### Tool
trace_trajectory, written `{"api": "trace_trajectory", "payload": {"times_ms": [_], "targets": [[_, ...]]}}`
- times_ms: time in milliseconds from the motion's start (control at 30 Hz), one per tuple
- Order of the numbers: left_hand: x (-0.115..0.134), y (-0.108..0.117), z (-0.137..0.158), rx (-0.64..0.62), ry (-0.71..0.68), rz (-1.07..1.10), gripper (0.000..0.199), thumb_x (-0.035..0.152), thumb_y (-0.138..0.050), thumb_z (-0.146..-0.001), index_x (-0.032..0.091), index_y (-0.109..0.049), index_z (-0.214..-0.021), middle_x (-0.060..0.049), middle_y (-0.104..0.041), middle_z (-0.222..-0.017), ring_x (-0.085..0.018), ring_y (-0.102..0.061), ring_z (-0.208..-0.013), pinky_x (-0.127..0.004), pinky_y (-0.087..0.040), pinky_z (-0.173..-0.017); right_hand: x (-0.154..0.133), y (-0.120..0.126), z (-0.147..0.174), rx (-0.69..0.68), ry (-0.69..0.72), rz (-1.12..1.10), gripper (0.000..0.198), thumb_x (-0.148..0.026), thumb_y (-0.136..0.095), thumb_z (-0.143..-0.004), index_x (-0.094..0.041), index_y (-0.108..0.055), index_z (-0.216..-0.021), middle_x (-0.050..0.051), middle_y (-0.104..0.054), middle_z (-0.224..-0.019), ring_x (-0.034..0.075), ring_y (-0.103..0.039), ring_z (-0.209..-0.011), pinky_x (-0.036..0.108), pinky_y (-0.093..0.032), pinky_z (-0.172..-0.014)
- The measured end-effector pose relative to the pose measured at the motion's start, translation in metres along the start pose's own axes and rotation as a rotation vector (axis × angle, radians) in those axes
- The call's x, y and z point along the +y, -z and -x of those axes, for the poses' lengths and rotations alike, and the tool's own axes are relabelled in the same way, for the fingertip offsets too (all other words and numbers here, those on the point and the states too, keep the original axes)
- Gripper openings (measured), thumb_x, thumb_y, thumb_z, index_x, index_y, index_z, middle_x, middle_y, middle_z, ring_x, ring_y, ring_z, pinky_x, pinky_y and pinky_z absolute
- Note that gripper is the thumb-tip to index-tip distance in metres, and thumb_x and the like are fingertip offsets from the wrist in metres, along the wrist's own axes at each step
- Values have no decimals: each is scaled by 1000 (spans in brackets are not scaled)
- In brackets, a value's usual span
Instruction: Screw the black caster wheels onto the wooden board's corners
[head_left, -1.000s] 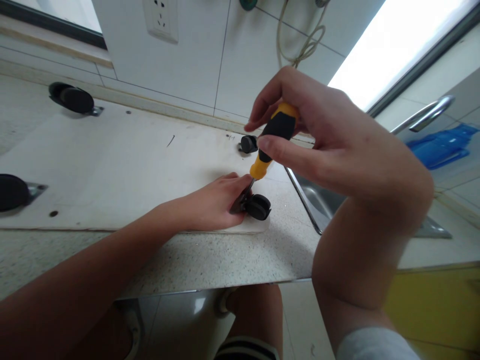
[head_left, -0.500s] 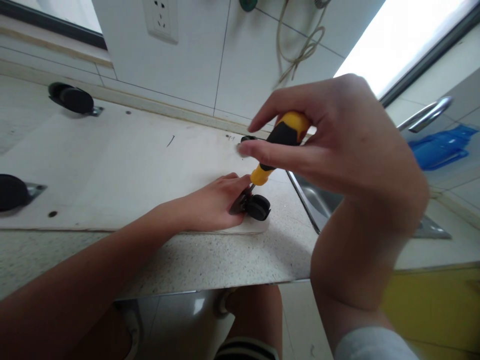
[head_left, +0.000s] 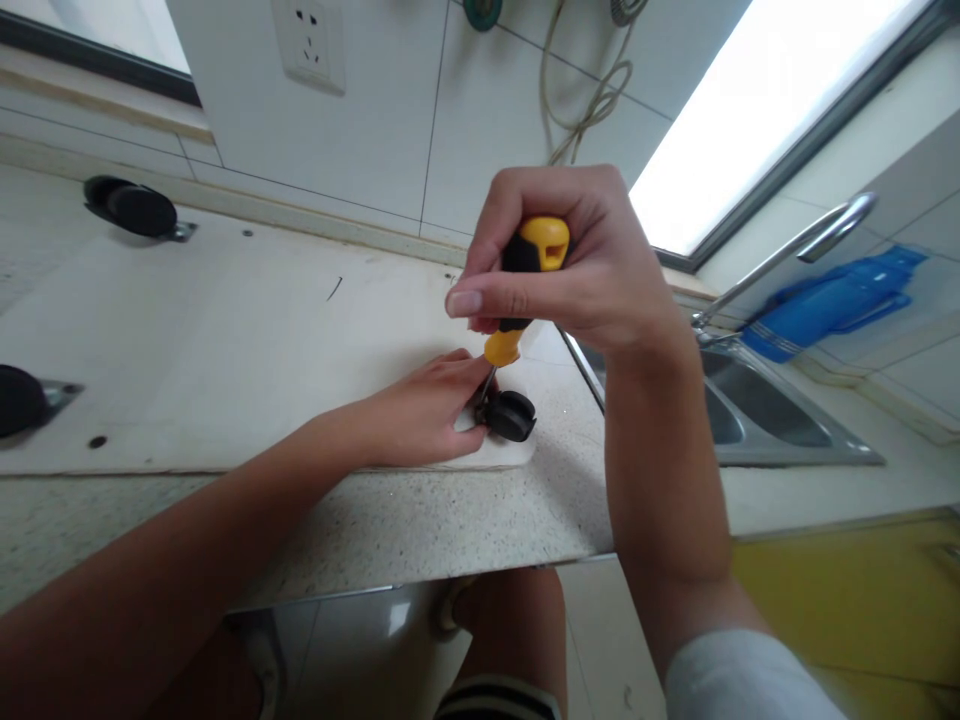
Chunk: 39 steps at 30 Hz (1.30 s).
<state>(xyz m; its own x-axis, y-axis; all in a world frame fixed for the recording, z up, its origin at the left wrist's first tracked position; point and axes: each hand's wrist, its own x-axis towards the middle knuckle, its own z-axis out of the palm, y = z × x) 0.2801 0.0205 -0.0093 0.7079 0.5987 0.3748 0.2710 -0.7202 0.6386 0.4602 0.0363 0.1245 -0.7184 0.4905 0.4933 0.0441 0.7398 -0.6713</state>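
Note:
A white board (head_left: 247, 360) lies on the speckled countertop. At its right end, a black caster wheel (head_left: 511, 415) sits near the front corner. My left hand (head_left: 427, 410) rests on the board, with thumb and fingers closed around the caster's mounting side. My right hand (head_left: 570, 260) grips the yellow and black handle of a screwdriver (head_left: 502, 347), which leans slightly from upright. Its metal shaft runs down beside the caster, between it and my left fingers. The tip and any screw are hidden there.
Two more casters, one far left (head_left: 142, 208) and one near left (head_left: 21, 400), stand on the board. A double metal sink (head_left: 802, 452) with a faucet (head_left: 840, 225) and a blue jug-like object (head_left: 840, 300) is at right. A wall socket (head_left: 309, 45) and looped cord (head_left: 600, 105) are behind.
My right hand has turned at the wrist and shifted left, fingers curling more tightly about the screwdriver handle. My left hand stays by the caster, its thumb slightly shifted. The view moved a little.

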Motion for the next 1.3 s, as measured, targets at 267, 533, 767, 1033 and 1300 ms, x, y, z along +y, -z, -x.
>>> {"api": "trace_trajectory", "payload": {"times_ms": [267,533,767,1033,1300], "targets": [[-1,0,-2,-18,-14,-4,20,22,-72,-84,24,-71,-104,-10,-77,-110,-35,-73,-115,-52,-57,-106,10,-15,2,16,-173,-217,38,-66,-79,-91,-29,-72,-98,0,-71,-78,21,-68,-72,42,-65,-76],[-6,14,-3,5,40,381,35,27,-81,-87,22,-73,-121,-8,-81,-121,-27,-77,-104,-45,-62,-96,38,-63,35,675,165,-150,19,-53,-72,-103,-40,-66,-115,-4,-72,-93,13,-58,-53,29,-45,-43],[-5,9,-10,235,72,525,32,40,-90,-88,20,-76,-109,-7,-83,-103,-23,-78,-94,-46,-64,-96,50,-59,39,858,107,91,43,-77,-53,-105,-46,-60,-134,-2,-66,-91,16,-54,-59,33,-49,-53],[8,-4,-14,340,60,399,16,33,-85,-89,20,-76,-93,-4,-84,-92,-22,-78,-87,-39,-64,-87,47,-63,44,883,132,42,40,-59,-72,-101,-51,-64,-140,-2,-74,-102,20,-66,-74,39,-60,-71],[9,-3,-14,300,1,350,9,26,-77,-93,20,-83,-94,-5,-87,-96,-23,-81,-90,-37,-64,-87,59,-64,54,829,97,-68,56,-66,-73,-98,-37,-64,-145,0,-77,-89,20,-67,-67,36,-60,-69]]}}
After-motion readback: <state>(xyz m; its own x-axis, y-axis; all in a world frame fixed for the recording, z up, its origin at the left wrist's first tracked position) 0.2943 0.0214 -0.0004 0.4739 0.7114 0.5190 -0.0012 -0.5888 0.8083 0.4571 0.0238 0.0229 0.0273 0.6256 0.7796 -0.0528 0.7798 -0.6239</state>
